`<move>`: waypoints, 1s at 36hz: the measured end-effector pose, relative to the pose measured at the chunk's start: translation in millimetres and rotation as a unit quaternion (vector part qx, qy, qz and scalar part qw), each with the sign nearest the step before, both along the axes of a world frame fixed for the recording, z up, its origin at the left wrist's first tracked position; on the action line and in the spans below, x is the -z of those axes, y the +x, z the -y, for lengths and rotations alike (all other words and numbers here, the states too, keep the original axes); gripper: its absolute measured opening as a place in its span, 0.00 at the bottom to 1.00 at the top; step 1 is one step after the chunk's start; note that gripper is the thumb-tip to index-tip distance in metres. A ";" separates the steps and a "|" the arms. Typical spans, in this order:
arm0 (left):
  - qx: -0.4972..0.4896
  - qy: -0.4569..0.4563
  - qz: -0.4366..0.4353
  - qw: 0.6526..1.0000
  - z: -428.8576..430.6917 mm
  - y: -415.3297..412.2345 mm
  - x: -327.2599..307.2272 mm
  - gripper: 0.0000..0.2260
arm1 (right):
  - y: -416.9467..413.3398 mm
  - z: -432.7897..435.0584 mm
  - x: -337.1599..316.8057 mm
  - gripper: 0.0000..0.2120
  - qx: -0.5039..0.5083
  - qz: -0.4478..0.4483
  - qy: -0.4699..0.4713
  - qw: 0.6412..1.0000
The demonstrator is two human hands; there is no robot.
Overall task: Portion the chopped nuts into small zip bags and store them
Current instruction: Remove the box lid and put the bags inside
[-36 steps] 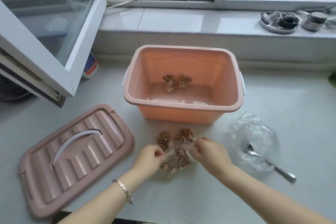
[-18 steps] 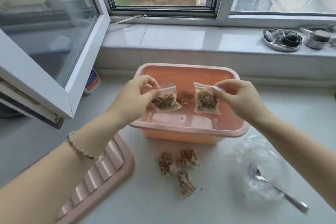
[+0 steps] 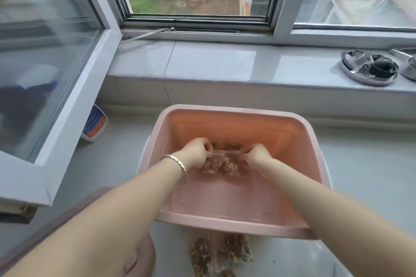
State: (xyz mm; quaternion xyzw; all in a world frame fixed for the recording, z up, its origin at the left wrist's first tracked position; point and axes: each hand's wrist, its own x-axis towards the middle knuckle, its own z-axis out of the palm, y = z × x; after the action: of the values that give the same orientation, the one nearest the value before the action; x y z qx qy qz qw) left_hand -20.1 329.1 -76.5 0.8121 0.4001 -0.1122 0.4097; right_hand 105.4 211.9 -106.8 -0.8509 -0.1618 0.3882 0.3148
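Two bare forearms reaching forward and down from the near edge, converging inside the pink bin [image 3: 236, 114]. Left hand [image 3: 195, 155] with a silver bracelet [image 3: 177, 163] at the wrist, knuckles up, fingers curled in and pinching the top of a small zip bag of chopped nuts [image 3: 212, 165]. Right hand [image 3: 256, 155] mirrored just beside it, fingers likewise clenched on a second nut bag [image 3: 233, 166]; both bags low in the bin, at or near its floor, side by side between the two hands and touching. More brown nut bags [image 3: 225, 146] partly hidden just beyond the fingertips, count unclear.

Nearer than the hands, below the bin's near rim, on the grey counter [image 3: 360, 175]: a few filled bags [image 3: 220, 254] lying together, cut off by the bottom edge. To the left of the left forearm, a corner of the pink lid [image 3: 139, 258], mostly hidden by the arm.

Farther out, left of the hands, a white bottle with a blue and orange label [image 3: 95, 125] lying against the wall under the open window sash [image 3: 74, 105]. Beyond the bin, the pale sill [image 3: 213, 63]; far right on it, a metal tray [image 3: 369, 67] of dark and shiny items, blurred.
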 end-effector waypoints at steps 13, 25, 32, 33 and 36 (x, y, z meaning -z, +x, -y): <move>0.016 0.124 0.126 0.984 49.7 -58.1 -67.3 0.16 | -44.1 64.2 -93.2 0.18 -0.128 0.104 0.067 0.984; 0.014 0.111 0.240 0.964 153.5 -181.7 -9.2 0.08 | -147.3 155.3 -85.4 0.10 -0.379 0.199 0.100 0.898; -0.143 -0.003 0.063 0.988 156.0 -175.7 43.3 0.27 | -158.3 149.0 -5.3 0.29 -0.304 0.218 -0.066 0.925; -0.160 -0.011 0.063 0.985 154.9 -172.7 46.5 0.28 | -162.9 148.0 1.4 0.31 -0.299 0.227 -0.077 0.924; -0.224 -0.069 0.056 0.971 151.2 -166.0 55.4 0.27 | -174.7 146.0 13.9 0.31 -0.294 0.245 -0.090 0.919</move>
State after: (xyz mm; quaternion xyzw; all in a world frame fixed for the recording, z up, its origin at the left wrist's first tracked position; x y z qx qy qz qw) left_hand -186.1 177.9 -131.9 0.6765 0.5396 0.0004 0.5012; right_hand -69.3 65.8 -120.7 -0.8579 -0.4416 0.2560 0.0593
